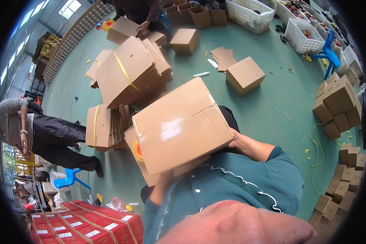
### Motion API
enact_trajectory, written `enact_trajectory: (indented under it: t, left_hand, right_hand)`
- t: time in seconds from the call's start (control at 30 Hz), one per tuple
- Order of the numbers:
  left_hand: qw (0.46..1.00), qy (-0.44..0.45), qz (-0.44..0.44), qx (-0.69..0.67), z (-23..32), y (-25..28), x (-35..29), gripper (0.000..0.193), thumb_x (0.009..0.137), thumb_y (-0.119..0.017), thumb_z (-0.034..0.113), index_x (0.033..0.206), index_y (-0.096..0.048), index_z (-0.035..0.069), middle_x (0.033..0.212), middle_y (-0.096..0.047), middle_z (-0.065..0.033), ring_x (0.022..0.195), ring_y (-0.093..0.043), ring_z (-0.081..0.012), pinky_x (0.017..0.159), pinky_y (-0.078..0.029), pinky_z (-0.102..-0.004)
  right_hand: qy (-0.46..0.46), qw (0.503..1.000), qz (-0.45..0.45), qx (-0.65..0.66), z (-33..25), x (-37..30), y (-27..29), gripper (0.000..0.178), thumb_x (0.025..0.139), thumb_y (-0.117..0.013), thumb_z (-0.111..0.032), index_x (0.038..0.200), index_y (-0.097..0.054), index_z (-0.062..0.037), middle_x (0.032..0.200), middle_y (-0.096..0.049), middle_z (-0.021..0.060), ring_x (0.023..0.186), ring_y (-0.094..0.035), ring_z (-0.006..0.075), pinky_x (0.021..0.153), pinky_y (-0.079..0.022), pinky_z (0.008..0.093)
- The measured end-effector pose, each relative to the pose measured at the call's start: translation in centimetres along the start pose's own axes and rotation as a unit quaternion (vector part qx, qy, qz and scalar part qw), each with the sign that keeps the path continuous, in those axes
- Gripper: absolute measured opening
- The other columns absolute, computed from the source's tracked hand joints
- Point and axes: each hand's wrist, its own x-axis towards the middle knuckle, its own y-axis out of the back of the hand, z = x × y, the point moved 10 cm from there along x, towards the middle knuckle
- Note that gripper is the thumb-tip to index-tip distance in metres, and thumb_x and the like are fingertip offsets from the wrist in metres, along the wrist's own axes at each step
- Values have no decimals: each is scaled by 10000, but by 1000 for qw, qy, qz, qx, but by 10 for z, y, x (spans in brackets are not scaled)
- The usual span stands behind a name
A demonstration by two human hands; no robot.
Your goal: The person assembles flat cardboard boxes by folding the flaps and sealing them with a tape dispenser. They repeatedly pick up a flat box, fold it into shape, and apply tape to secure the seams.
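A large cardboard box [191, 130], closed, with a glossy patch on its upper face, is held tilted in front of my body. My right hand [234, 139] grips its right side, the fingers partly hidden against the cardboard. At its near left edge my left hand [163, 181] holds from below, the fingertips out of sight behind the box. An orange and yellow tape roll [138, 151] shows at the box's left edge, on flat cardboard [149, 177] that lies underneath.
Strapped stacks of flattened cartons [122, 73] stand ahead to the left. Finished boxes [245, 76] rest on the green floor, others [339, 101] are piled at right. Red cartons [89, 221] lie at lower left. One person [57, 130] stands left; another person's hand [143, 27] touches a carton.
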Motion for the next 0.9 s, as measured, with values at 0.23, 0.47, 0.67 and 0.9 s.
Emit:
enact_trajectory:
  t: [0.23, 0.47, 0.67, 0.9]
  left_hand:
    - [982, -95, -68, 151, 76, -72, 27, 631, 1052, -420, 316, 1577, -144, 103, 1593, -249, -135, 1419, -358, -341, 1133, -305, -458]
    - [854, -192, 12, 484, 112, -32, 11, 545, 960, -599, 196, 1452, -420, 43, 1478, -446, -165, 1393, -410, -312, 1126, -325, -397]
    - [696, -92, 109, 703, 78, 67, 17, 611, 877, -671, 239, 1413, -451, 46, 1380, -520, -212, 1249, -506, -392, 1089, -370, -452]
    - [703, -26, 161, 692, 33, 106, 14, 773, 797, -761, 221, 1470, -390, 133, 1364, -433, -184, 1124, -571, -389, 945, -484, -478]
  right_hand:
    - [347, 934, 45, 77, -223, 7, 21, 530, 1016, -466, -465, 1355, -528, -62, 1310, -606, 121, 1164, -608, 254, 963, -542, 418]
    - [442, 874, 199, -43, -333, 56, 41, 333, 1036, -493, -370, 1173, -563, -74, 1063, -658, 62, 1032, -632, 166, 918, -485, 284]
    - [148, 941, 130, -276, -129, 152, 23, 442, 958, -583, -527, 760, -512, -138, 557, -400, -46, 561, -476, 123, 537, -411, 244]
    - [351, 523, 74, -773, -67, 209, -67, 390, 953, -627, -297, 1256, -622, -52, 1243, -617, 140, 1176, -567, 312, 1018, -436, 372]
